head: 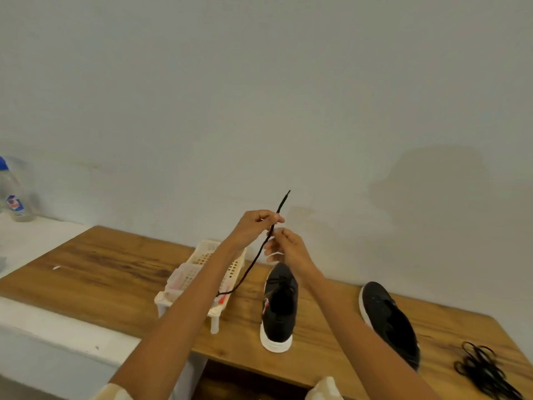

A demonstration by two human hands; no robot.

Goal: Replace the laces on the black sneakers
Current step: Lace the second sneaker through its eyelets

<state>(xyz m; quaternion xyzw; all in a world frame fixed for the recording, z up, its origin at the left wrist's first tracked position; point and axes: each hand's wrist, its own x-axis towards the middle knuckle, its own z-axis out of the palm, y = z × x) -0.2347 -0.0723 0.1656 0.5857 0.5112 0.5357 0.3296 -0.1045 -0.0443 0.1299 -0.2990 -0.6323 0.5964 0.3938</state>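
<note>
Two hands are up in front of us, raised above the bench (pixel 115 264), and both are busy with one black lace (pixel 253 262). Our left hand (pixel 253 228) pinches the lace near its upper end, so the stiff tip pokes up past the fingers toward the wall. Our right hand (pixel 284 246) sits just below and beside it, fingers curled in around the same cord. From there the lace drops in a long slack curve, down and to the left, and its lower end trails onto the white plastic rack (pixel 202 272), close to a small red item lying there.

Now the sneakers. We see the nearer sneaker (pixel 278 310) standing on the wooden bench right under our hands: black knit upper, white sole, a small red and white mark on its side that we cannot read. Its partner, the second sneaker (pixel 389 319), lies well apart to the right, also black with a pale sole edge. At the far right of the bench rests a loose bundle of black laces (pixel 481 370).

Off to the far left stands a clear bottle (pixel 14 192) with a blue cap; its label is too blurred for us to read.
</note>
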